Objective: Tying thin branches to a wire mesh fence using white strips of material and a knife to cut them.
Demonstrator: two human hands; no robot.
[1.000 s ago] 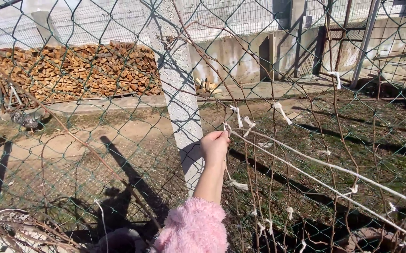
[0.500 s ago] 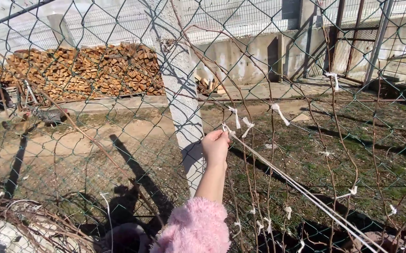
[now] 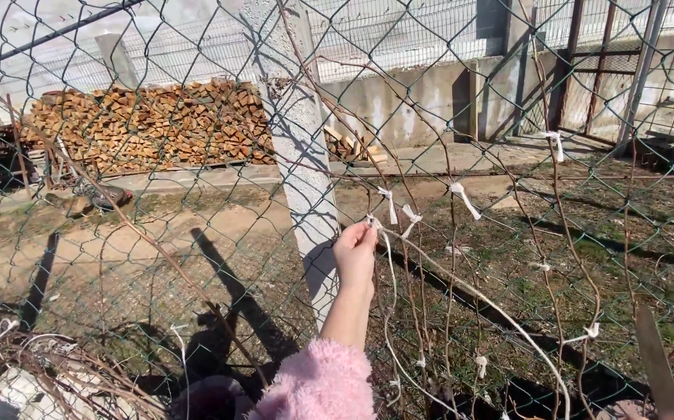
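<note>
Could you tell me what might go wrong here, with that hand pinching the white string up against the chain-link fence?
1. The left hand pinches the white string right at the chain-link fence; the wire or the bare vine stems could scratch the fingers.
2. The string hangs in a slack loop among the stems and may snag on them or on the other white ties.
3. The fluffy pink sleeve could catch on the mesh.

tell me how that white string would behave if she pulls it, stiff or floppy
Probably floppy: the string sags in a loose curve from the left hand at the fence. Likely light too, since thin. It may snag on the twigs.
</note>
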